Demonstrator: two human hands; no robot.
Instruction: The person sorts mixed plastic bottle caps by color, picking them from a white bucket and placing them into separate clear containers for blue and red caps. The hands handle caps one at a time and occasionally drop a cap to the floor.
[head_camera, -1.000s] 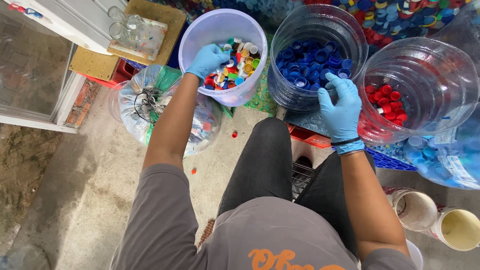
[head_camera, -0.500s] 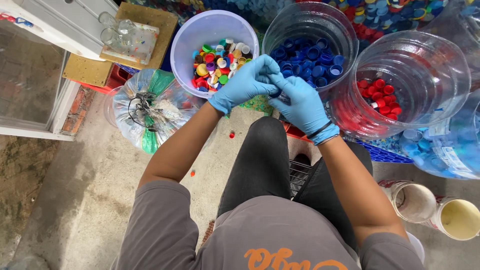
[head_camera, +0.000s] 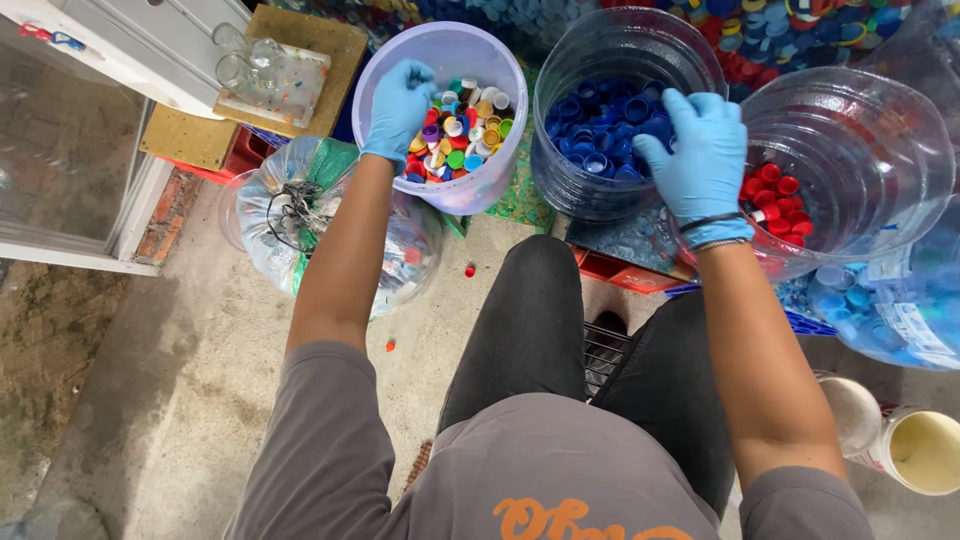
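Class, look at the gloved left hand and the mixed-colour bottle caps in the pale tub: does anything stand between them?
Nothing visible does. The left hand is already inside the pale tub, its fingers down among the mixed caps. The tub has no lid.

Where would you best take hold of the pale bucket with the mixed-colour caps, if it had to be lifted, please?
Probably by the rim of the pale bucket, from above, with two hands on opposite sides. It stands upright and open, no handle shows, and the rim is bare on the right. The left hand already reaches in over its left edge; the blue-cap container stands close on the right, so a side approach looks cramped.
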